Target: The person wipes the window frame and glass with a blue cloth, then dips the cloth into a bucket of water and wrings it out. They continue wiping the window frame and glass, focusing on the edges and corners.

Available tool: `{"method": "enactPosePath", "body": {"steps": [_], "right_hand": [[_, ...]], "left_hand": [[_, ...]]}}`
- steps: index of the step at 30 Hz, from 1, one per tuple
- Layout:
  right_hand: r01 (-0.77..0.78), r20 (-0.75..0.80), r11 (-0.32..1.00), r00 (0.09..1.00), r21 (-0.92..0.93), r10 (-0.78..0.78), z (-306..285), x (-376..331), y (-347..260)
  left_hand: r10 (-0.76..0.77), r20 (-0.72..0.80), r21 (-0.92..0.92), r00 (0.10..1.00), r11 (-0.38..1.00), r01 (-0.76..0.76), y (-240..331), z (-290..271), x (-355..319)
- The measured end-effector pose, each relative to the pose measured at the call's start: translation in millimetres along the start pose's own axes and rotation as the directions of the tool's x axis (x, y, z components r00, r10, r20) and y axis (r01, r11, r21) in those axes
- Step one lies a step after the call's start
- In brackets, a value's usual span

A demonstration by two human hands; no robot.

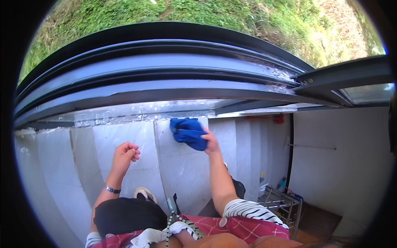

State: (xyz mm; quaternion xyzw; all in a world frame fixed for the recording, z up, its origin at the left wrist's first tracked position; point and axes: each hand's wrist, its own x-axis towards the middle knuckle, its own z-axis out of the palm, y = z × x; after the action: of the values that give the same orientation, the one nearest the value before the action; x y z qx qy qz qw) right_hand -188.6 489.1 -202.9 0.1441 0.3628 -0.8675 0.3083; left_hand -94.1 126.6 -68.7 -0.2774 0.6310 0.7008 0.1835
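Note:
A crumpled blue cloth hangs from my right hand, whose fingers are closed on its right edge. The cloth is in front of the pale tiled wall, just below the window ledge. Off to the left, my left hand is held in the air with its fingers curled in, and nothing shows in it. Beyond both hands runs the dark metal window frame with its sliding tracks. Crumbly whitish dirt lies along the frame's lower edge and at the right end of the tracks.
A window sash stands at the right end of the tracks. Green plants grow outside. At the lower right is a metal rack with small items beside it. My shoe shows below, near the tiled wall.

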Motion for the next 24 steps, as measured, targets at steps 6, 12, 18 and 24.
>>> {"method": "enactPosePath", "body": {"steps": [6,12,18,24], "right_hand": [[-0.088,-0.441,0.874,0.885,-0.478,-0.152,-35.0,-17.0,-6.6],[-0.674,-0.672,0.086,0.702,-0.734,-0.234,-15.0,18.8,97.3],[-0.43,-0.435,-0.243,0.9,-0.87,-0.034,14.7,3.5,126.8],[-0.132,-0.274,-0.411,0.911,-0.902,0.309,5.9,-69.4,170.7]], "left_hand": [[0.033,0.005,-0.022,0.999,0.999,-0.032,8.6,-1.8,-3.5],[0.016,-0.004,0.035,1.0,0.999,-0.016,-0.6,-14.5,-11.9],[0.005,0.021,0.039,1.0,0.999,-0.006,-2.3,-12.1,-9.6],[0.026,0.048,0.015,0.998,1.0,-0.027,4.7,-3.4,-8.9]]}}
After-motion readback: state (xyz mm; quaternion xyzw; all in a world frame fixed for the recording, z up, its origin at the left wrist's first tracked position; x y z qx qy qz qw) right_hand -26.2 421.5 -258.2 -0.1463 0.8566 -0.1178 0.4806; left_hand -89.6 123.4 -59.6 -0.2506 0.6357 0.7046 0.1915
